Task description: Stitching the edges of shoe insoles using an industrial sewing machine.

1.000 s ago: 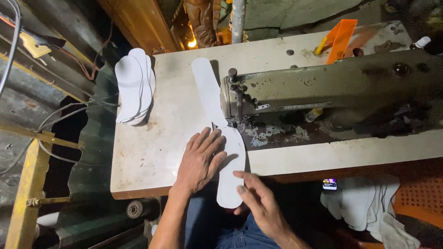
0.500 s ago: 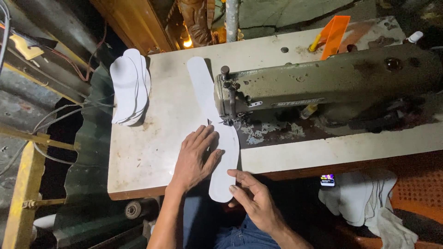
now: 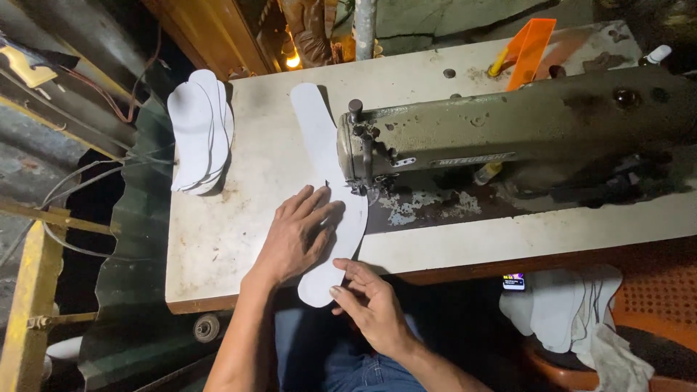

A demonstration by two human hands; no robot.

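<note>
Since the earlier frames the long white piece [image 3: 330, 196] has slid a little further toward the person, its near end now hanging past the table [image 3: 218, 239] edge, and the right hand [image 3: 374, 305] has come up from below to meet that end. The left hand [image 3: 298, 236] lies flat on the near half of the piece, fingers spread and pressing rather than gripping; the right hand's fingers pinch lightly at the overhanging tip, though how firmly is hard to tell. The piece runs under the needle end of the sewing machine [image 3: 508, 138], about midway along its length, with the far rounded end lying out on the table behind the machine head. Judging from that, roughly half the seam looks fed through and the near half remains, though no stitch line can be made out. Counted: one sewing machine; one long white piece in work, which seems to be two sole shapes joined end to end; one stack of white sole-shaped cutouts [image 3: 200, 131] at the far left of the table, at least three layers showing; one orange plastic piece [image 3: 534, 43] behind the machine; a heap of white cloth [image 3: 573, 312] low at the right.
</note>
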